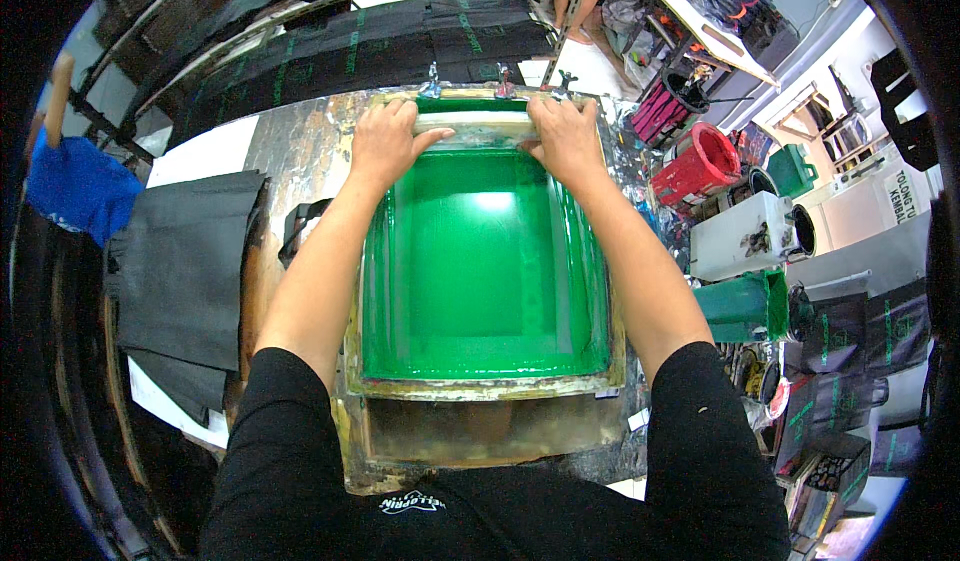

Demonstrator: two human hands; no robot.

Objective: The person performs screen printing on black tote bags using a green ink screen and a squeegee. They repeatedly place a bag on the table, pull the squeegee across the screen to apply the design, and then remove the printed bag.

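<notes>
Both my arms stretch forward over a screen printing frame [485, 389] whose mesh is coated in wet green ink [480, 251]. At its far end a squeegee [472, 121] with a pale bar lies crosswise. My left hand [385, 143] is closed over the squeegee's left end, thumb along the near side. On its right end my right hand [566, 139] grips in the same way. The squeegee's blade edge is hidden from me. Just beyond the frame, several metal clamps [504, 83] stand along the back edge of the worn board.
A stack of black fabric pieces [190, 251] lies to the left, near a blue cloth [80, 183]. Black printed pieces [340, 56] cover a rack beyond the board. To the right stand a red bucket [702, 159] and a green container [745, 304]. A person's legs [582, 6] show at the back.
</notes>
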